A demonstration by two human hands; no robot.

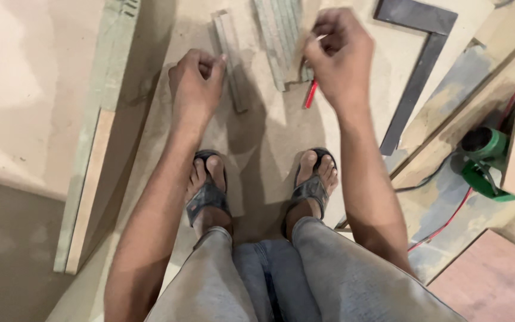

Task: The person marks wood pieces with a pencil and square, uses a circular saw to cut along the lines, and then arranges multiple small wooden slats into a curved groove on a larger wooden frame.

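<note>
Squatting over a board, pencil in one hand, wood strip steadied by the other.

The red pencil (310, 94) hangs point-down from the right hand (336, 56), whose fingers are pinched around its top, just right of a bundle of pale strips (281, 36) at the far side. The left hand (196, 80) is curled, fingertips touching a narrow wood strip (231, 59) lying on the board (269, 128). This looks like the marking step; I judge the next move calls for holding the strip steady and bringing the pencil tip down onto it. Further right lies a steel square (415, 71), and beyond it a green power tool (485, 161) with a red cable (448, 220). Sandalled feet (210, 191) stand near.
</note>
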